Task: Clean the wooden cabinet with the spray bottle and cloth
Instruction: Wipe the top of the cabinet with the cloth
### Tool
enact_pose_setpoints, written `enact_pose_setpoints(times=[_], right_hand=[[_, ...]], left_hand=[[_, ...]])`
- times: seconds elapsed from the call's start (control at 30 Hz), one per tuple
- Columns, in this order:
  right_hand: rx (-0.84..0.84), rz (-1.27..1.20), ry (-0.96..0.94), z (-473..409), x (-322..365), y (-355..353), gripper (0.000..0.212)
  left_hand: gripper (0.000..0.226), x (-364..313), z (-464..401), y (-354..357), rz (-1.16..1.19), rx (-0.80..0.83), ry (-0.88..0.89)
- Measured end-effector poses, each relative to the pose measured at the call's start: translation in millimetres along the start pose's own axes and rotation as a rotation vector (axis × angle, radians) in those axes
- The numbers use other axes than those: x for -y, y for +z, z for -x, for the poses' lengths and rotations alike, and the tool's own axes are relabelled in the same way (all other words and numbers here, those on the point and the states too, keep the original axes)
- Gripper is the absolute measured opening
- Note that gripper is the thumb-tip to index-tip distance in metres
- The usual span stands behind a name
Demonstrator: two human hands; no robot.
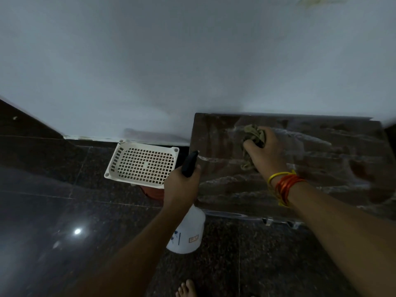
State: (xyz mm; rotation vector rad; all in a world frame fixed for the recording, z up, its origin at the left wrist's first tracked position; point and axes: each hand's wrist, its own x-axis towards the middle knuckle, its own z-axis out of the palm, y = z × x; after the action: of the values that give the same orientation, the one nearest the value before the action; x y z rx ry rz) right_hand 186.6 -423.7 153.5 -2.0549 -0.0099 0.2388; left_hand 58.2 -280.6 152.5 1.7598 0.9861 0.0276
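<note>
The wooden cabinet (321,159) shows its dark brown top at the right, streaked with wet, dusty smears. My right hand (267,153) presses a crumpled olive cloth (254,135) onto that top near its back left part; yellow and orange threads circle the wrist. My left hand (182,185) grips the black trigger head of a white spray bottle (188,230), held upright just off the cabinet's left front corner, above the floor.
A white perforated plastic basket (141,163) rests on something red-orange (154,192) on the floor, left of the cabinet against the pale wall (171,61). The floor is dark glossy granite (64,211). My bare toes (187,289) show at the bottom edge.
</note>
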Motion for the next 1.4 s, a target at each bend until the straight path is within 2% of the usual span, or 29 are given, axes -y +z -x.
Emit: enact_pose_setpoints(times=[0.47,0.6,0.73,0.8,0.9,1.03,1.07,1.2,1.4], right_hand=[[-0.051,0.118,-0.041,9,-31,-58,0.015],[-0.039,0.144,-0.011,20,-37,-53,0.012],[-0.058,0.153,0.052,32,-44,-40,0.02],[-0.053,0.143,0.058,38,-43,-37,0.021],[-0.028,0.095,0.061,44,-43,-37,0.021],[-0.04,0.106,0.044,51,-38,-37,0.022],[-0.034,0.1,0.044,52,-36,-36,0.022],[-0.043,0.116,0.019,56,-31,-36,0.021],[-0.05,0.149,0.046,56,-35,-42,0.023]], left_hand=[[0.015,22,51,16,-0.08,0.065,-0.03],[0.015,39,58,5,-0.317,0.114,0.093],[0.013,50,60,-9,-0.689,0.168,0.358],[0.017,54,59,-18,-0.795,0.201,0.453],[0.023,57,59,-33,-0.87,0.25,0.479],[0.057,65,61,-53,-0.928,0.271,0.435],[0.059,70,61,-58,-0.931,0.273,0.417],[0.026,79,63,-76,-0.948,0.266,0.359],[0.026,78,68,-75,-0.962,0.302,0.373]])
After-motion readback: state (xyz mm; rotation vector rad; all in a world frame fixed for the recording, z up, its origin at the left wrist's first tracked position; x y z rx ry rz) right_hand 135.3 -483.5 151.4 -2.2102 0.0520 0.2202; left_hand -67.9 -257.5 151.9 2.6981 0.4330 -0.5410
